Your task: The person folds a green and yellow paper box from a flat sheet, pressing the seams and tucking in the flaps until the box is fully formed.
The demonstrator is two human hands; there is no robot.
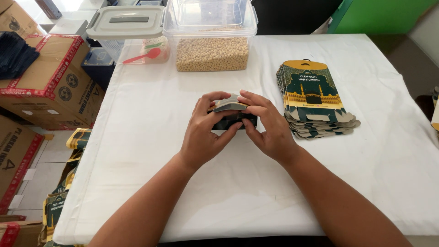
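Observation:
A small dark green and yellow cardboard box sits at the middle of the white table, gripped from both sides. My left hand wraps its left side, thumb under the front. My right hand holds its right side, fingers pressing down a grey flap on top. To the right lies a stack of flat, unfolded boxes of the same green and yellow print.
At the table's far edge stand a clear tub of beige pellets and a grey-lidded container holding a red scoop. Cardboard cartons are stacked on the floor to the left, with more green folded boxes below.

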